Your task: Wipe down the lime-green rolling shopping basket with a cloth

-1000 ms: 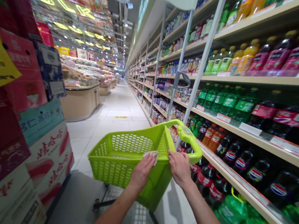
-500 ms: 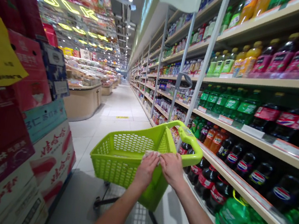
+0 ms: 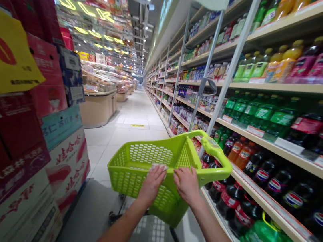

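While L hand (image 3: 153,181) clasps a white cloth (image 3: 164,167) on the near rim (image 3: 134,170) of the green cart (image 3: 168,200) beside drinks shelves (image 3: 294,86), & R hand (image 3: 187,184) grips that rim too, flat, even L pressure w/ R bracing prob. works best.

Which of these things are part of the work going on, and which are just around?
Part of the work:
left hand
white cloth or tissue beneath it
right hand, on the cart
green cart

Just around:
shelved bottles
stacked boxes
yellow sign
wooden-sided counter
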A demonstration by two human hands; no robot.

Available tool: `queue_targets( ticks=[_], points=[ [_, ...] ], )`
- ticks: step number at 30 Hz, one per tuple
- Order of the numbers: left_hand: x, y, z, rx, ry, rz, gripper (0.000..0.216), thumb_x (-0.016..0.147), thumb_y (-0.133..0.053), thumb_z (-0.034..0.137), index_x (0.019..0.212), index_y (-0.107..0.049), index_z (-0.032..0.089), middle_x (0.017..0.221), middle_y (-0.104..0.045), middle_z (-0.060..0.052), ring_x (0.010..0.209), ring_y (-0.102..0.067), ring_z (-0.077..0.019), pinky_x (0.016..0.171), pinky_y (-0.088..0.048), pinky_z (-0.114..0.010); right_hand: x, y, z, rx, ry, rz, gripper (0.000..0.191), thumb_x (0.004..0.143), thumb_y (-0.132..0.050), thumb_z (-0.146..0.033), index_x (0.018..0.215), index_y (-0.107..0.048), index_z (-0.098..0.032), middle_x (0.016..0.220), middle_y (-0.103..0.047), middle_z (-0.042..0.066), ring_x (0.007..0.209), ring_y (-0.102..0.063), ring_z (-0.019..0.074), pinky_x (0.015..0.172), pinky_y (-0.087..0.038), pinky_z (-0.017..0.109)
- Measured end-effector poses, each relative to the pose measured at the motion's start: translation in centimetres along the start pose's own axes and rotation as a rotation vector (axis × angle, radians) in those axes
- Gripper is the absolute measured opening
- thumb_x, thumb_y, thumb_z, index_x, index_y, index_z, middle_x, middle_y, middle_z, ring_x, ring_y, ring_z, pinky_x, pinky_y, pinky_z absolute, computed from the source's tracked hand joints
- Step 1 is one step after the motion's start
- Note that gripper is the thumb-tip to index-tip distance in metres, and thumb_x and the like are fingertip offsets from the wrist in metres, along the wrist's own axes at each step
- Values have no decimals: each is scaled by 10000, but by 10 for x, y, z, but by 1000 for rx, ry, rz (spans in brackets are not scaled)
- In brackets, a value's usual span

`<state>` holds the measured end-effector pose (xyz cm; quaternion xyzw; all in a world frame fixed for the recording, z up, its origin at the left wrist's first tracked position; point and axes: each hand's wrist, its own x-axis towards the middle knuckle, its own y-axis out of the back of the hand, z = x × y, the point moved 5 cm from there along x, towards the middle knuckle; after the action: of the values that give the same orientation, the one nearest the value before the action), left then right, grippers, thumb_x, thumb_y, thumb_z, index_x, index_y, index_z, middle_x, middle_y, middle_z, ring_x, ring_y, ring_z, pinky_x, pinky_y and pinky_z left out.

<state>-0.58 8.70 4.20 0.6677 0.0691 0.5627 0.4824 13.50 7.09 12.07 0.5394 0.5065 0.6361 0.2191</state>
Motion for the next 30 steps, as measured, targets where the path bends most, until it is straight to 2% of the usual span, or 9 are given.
queue_targets(
  ticks=[3,7,10,15,18,23,25,26,30],
  points=[
    [-20,13,-36,-8,92,18,545,748,-302,-15,1223,-464,195,1301,-469,-39,1270,-310,-169,1027,-338,-396,-5,-2,9,44,49,3,236,862,-402,-255,978,-605,-226,1021,-629,32,973,-521,172,954,-203,374],
    [-72,37,-100,17,356,118,580,711,-290,-32,1200,-492,206,1318,-450,-24,1262,-327,-160,1037,-325,-371,-11,-1,21,29,12,54,233,855,-411,-259,967,-612,-222,989,-632,40,957,-524,182,955,-199,389],
    [-96,46,-119,9,473,209,571,703,-299,-28,1169,-524,215,1309,-463,-8,1241,-364,-152,1035,-332,-343,-14,-1,24,3,-17,90,233,851,-418,-262,962,-617,-217,966,-633,45,940,-527,186,958,-194,395],
    [-100,67,-139,26,638,473,508,713,-335,13,1151,-537,171,1282,-490,-45,1211,-407,-192,1031,-332,-396,-17,-1,24,-4,25,84,240,849,-421,-257,994,-609,-218,991,-628,36,959,-521,179,965,-196,382],
    [-106,60,-137,-8,642,472,480,720,-346,33,1125,-558,180,1258,-514,-41,1201,-420,-189,1029,-335,-394,-19,0,24,-22,-2,109,235,848,-422,-262,970,-618,-220,972,-633,37,942,-528,180,963,-200,388],
    [-138,7,-106,-73,638,192,501,669,-335,-7,1025,-624,193,1139,-606,-43,1109,-517,-183,966,-415,-378,-19,0,24,-48,0,132,231,844,-426,-259,959,-623,-220,951,-634,36,926,-534,179,958,-207,390],
    [-139,3,-95,-117,576,149,520,667,-335,-14,1037,-617,218,1140,-607,-20,1106,-519,-166,963,-419,-359,-20,0,24,-50,16,129,232,844,-426,-254,967,-620,-221,955,-635,34,929,-534,176,957,-210,388],
    [-135,9,-93,-126,554,183,518,680,-339,-7,1055,-606,230,1154,-598,-11,1118,-508,-160,972,-409,-355,-20,0,24,-50,21,128,233,843,-425,-252,969,-619,-223,955,-635,32,929,-535,174,956,-212,387],
    [-100,53,-91,-77,542,482,491,750,-360,49,1193,-499,208,1295,-477,-37,1213,-407,-166,1037,-322,-376,-21,2,25,-54,2,142,230,841,-426,-257,954,-624,-223,944,-636,32,916,-534,173,953,-216,384]
  ],
)
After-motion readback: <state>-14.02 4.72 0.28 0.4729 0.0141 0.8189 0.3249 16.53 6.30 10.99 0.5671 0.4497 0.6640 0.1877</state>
